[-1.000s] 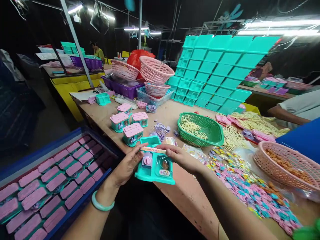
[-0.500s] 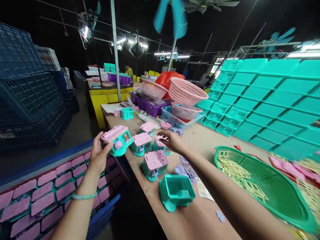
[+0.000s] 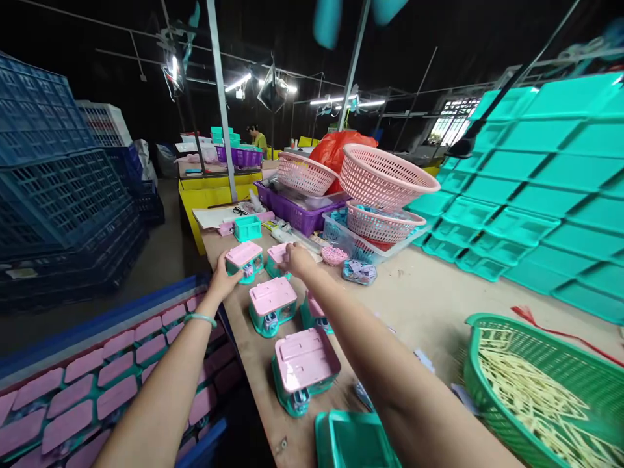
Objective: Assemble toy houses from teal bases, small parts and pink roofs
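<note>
My left hand (image 3: 224,281) is wrapped round the left side of a teal toy box with a pink lid (image 3: 244,253), which sits level at the table's left edge. My right hand (image 3: 298,260) grips the right end of a second pink-lidded toy box (image 3: 277,255) just beside it; its fingertips are partly hidden. Closer to me stand more lidded boxes: one in the middle (image 3: 273,296), one partly behind my right forearm (image 3: 314,312), and a larger-looking one (image 3: 307,361). An open teal box body (image 3: 358,442) lies at the bottom edge.
Left and below, a blue crate (image 3: 170,286) holds rows of pink-lidded boxes. Pink baskets (image 3: 385,175) and a purple crate (image 3: 305,218) crowd the table's back. On the right are a green basket (image 3: 475,383) of pale yellow pieces and stacked teal trays (image 3: 560,169).
My left hand has brought its box from the air down to the table's far left. My right hand has moved forward to the box beside it. The view has shifted too.
</note>
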